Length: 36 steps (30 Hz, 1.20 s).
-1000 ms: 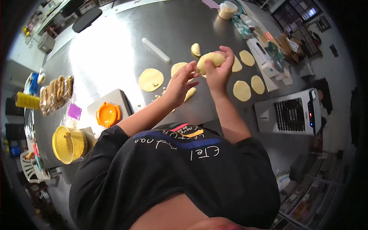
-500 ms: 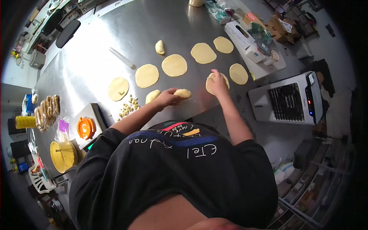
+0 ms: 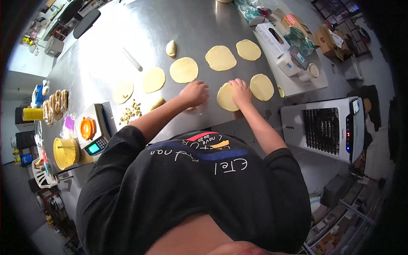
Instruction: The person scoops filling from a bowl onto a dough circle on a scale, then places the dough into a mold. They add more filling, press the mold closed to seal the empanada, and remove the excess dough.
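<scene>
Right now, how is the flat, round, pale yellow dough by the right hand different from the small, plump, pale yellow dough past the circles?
The flat, round dough is wide and thin; the small, plump dough is narrower and puffy. The right hand touches the flat one, but no hand touches the plump one. Both are pale yellow and lie on the shiny grey metal table.

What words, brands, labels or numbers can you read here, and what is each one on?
"ETel": black T-shirt, in white.
"nove 2020": same shirt, small white letters; "nove" is less sure.
"nan": same shirt, partly lost in folds, as are the letters nearby.
"Iwata": air cooler, brand as best I can read it.
Too small or blurred: the digital scale display, the cooler's lit panel and the red label on a cardboard box.
</scene>
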### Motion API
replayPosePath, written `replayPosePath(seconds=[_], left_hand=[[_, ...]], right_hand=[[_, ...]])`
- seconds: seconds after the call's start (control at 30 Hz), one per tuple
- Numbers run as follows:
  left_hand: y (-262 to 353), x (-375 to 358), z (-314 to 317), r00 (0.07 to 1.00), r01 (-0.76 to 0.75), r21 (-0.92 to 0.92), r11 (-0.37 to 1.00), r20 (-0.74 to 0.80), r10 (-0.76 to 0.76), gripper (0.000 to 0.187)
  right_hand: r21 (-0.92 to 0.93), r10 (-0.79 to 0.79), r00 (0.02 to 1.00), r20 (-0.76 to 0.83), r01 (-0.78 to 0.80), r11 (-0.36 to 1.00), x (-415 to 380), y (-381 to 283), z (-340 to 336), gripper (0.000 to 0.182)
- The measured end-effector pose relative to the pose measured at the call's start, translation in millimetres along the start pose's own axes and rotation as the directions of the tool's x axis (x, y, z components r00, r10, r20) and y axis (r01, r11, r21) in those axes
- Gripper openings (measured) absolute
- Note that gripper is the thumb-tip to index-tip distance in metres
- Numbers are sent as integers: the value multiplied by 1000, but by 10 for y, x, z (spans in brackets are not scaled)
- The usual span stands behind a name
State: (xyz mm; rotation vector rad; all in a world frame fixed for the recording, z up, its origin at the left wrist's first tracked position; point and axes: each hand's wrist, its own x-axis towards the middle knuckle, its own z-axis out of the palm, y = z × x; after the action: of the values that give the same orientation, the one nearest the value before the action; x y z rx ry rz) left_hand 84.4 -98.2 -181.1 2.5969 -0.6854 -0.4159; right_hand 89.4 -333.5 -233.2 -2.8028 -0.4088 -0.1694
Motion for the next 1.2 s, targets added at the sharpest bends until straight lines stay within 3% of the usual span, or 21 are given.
replayPosePath(seconds=[0.1,0.17,0.33,0.4,0.47,0.53,0.63,0.7,0.87,1.0,1.07,1.2], left_hand=[[257,384,226,999,-28,-115,993,33,32,40],[194,648,651,952,-154,55,986,-259,163,41],[485,725,585,941,-85,96,992,-319,111,35],[501,844,491,996,29,79,996,-86,-22,28],[462,931,482,993,64,-25,998,-94,-66,25],[445,991,429,989,97,-129,987,-99,-111,22],[410,1098,353,986,80,-55,995,149,-71,21],[431,1114,342,985,101,-74,992,150,-89,23],[423,1000,361,995,-102,-248,963,-26,98,25],[451,942,309,998,-43,-411,911,31,61,26],[494,917,279,994,-10,-449,893,91,57,25],[601,847,198,987,43,-484,874,157,39,23]], right_hand=[[91,1,999,43,-5,996,96,64,-68,20],[108,10,994,109,-22,994,170,79,-84,16],[1,61,996,65,-61,998,222,79,13,13],[-18,72,995,63,-71,997,231,88,1,13],[-7,124,970,209,-126,992,265,71,-111,12],[19,138,979,149,-143,990,258,91,-87,13],[43,161,984,78,-165,985,219,151,-100,11],[41,167,983,69,-170,984,191,197,-125,9],[123,4,1000,7,-5,992,143,315,-108,5],[226,-74,996,50,61,972,77,339,-307,8],[404,-25,983,180,-51,914,32,356,-339,12],[412,34,948,316,-170,895,-43,281,-544,14]])
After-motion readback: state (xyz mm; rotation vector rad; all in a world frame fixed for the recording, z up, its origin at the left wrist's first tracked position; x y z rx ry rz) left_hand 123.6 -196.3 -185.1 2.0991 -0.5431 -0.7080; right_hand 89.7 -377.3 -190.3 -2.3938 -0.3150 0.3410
